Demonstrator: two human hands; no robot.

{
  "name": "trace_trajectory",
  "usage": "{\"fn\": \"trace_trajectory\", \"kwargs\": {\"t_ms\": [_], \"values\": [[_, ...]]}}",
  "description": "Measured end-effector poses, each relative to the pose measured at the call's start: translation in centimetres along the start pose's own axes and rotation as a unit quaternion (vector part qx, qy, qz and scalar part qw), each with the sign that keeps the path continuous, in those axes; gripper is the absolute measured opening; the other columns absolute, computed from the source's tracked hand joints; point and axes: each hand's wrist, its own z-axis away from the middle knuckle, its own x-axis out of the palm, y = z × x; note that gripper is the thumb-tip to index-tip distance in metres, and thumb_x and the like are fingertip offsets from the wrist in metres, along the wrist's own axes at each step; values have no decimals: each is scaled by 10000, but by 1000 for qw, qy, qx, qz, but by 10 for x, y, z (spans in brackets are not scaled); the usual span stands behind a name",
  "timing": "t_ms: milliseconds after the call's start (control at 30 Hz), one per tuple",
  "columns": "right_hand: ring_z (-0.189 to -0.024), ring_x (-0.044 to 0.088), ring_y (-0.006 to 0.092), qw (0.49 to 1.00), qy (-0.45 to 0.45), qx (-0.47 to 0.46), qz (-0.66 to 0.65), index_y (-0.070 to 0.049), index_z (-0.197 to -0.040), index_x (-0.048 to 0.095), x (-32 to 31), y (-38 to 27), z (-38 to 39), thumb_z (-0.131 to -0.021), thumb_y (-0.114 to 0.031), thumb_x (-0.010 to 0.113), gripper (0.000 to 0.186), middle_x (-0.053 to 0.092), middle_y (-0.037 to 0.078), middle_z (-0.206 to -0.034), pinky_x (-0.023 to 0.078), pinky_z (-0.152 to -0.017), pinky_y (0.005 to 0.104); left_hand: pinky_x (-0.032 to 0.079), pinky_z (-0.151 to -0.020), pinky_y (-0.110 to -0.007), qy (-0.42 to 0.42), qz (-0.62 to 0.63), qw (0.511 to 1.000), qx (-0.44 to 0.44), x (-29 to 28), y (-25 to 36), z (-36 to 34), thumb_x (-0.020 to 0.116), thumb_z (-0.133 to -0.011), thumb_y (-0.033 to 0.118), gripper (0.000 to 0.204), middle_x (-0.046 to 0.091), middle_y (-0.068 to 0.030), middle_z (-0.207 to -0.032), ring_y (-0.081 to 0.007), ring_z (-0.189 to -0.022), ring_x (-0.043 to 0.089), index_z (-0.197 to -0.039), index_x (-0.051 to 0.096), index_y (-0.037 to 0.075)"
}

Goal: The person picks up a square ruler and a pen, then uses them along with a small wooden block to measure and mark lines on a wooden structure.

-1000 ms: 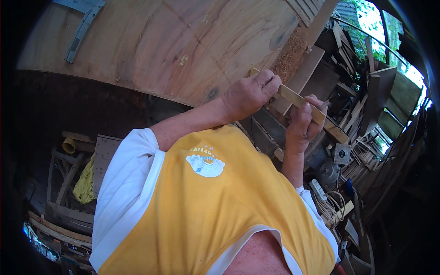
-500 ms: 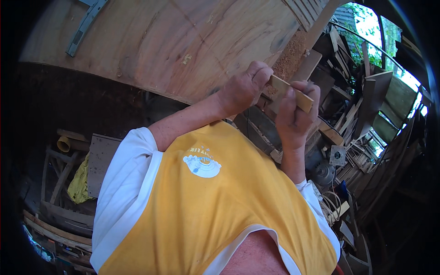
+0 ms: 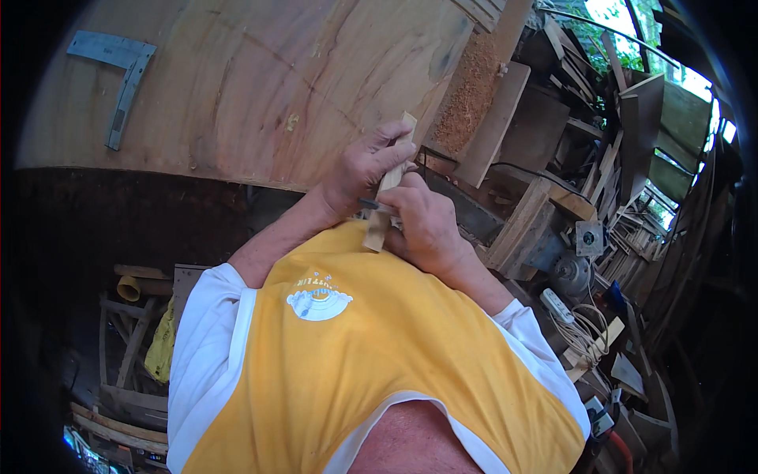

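Note:
A short, narrow strip of pale wood (image 3: pixel 392 175) is held aslant between my two hands, just in front of the yellow shirt. My left hand (image 3: pixel 359 170) is closed round its upper part, with the thumb and fingers pressed against it. My right hand (image 3: pixel 430 221) is closed on it lower down, fingers bent round the strip. By the right fingertips a small dark thing (image 3: pixel 369 204) sticks out across the wood; its kind cannot be made out. The strip's lower end points toward my chest.
A large plywood sheet (image 3: pixel 229 103) lies ahead, with a metal try square (image 3: pixel 126 75) on its left part. Sawdust (image 3: pixel 467 95) is heaped beside a board (image 3: pixel 497 122). Wood offcuts, a motor (image 3: pixel 570 272), a power strip (image 3: pixel 557 306) and coiled cable (image 3: pixel 580 340) crowd the right.
Both hands have come down and left, closer to my chest. The wood strip has swung from sloping sideways to nearly upright in view. The view has shifted, showing more of the try square.

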Motion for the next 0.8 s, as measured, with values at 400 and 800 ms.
{"fn": "trace_trajectory", "kwargs": {"t_ms": [400,800], "values": [[-835,525,41,743,88,409,-522,-26,-1207,544,28,9,66,-997,-186,650,284,591,-20,-962,454,-741,235,563,-903,-406,-106,-247,956,120,8,12,-16,760,-784,40,439,651,-218,-1275,-350,-1067,649,-1210,682,-26],[-820,493,37,748,99,421,-503,-27,-1154,565,40,18,66,-1015,-167,616,203,571,-32,-941,445,-717,238,466,-917,-413,-102,-356,926,78,10,22,-11,698,-790,115,423,675,-108,-1308,-262,-1052,617,-1203,713,26]]}}
